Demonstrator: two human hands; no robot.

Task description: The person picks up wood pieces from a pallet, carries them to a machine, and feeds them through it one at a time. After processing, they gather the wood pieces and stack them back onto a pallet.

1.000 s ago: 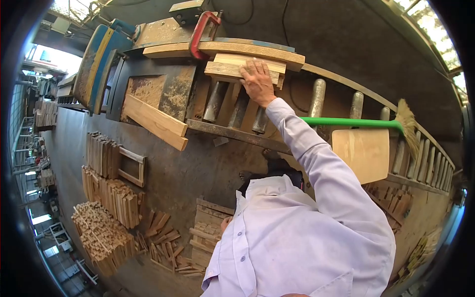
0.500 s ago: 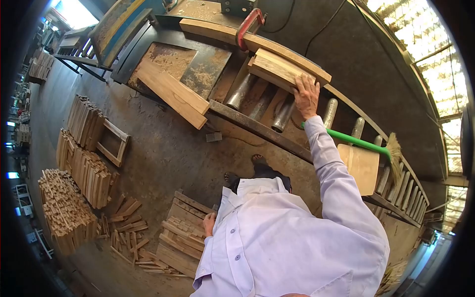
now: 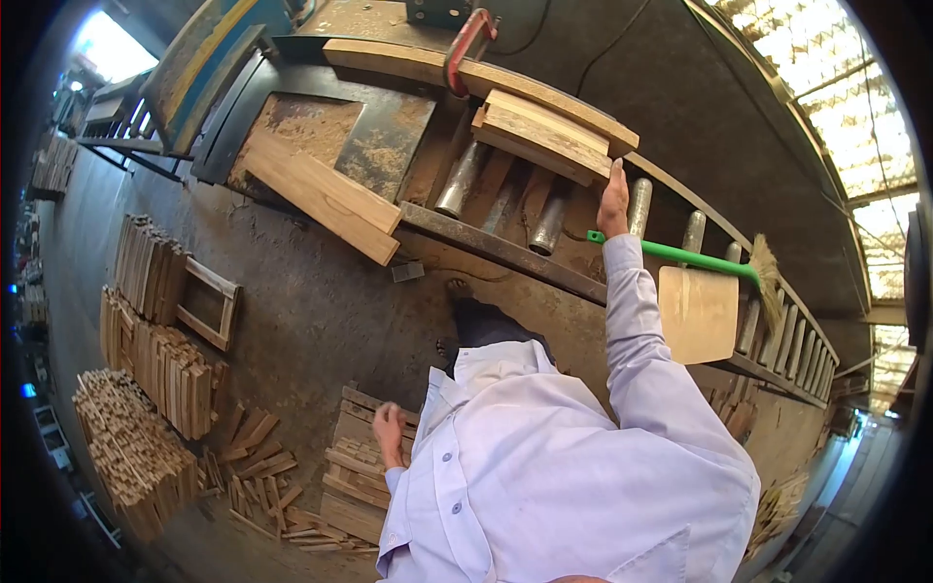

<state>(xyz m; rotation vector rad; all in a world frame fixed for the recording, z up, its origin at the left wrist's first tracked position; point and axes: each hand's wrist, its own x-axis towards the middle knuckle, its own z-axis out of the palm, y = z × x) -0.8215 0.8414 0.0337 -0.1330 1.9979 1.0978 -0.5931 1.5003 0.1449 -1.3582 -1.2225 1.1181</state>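
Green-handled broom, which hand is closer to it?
Right. The right hand reaches just past the green-handled broom; the left hand is well away, low near the person's left side.

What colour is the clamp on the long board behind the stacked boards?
The clamp is red; it shows best in the head view.

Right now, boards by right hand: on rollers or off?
On: the boards by the right hand lie across the rollers, whose near ends stick out.
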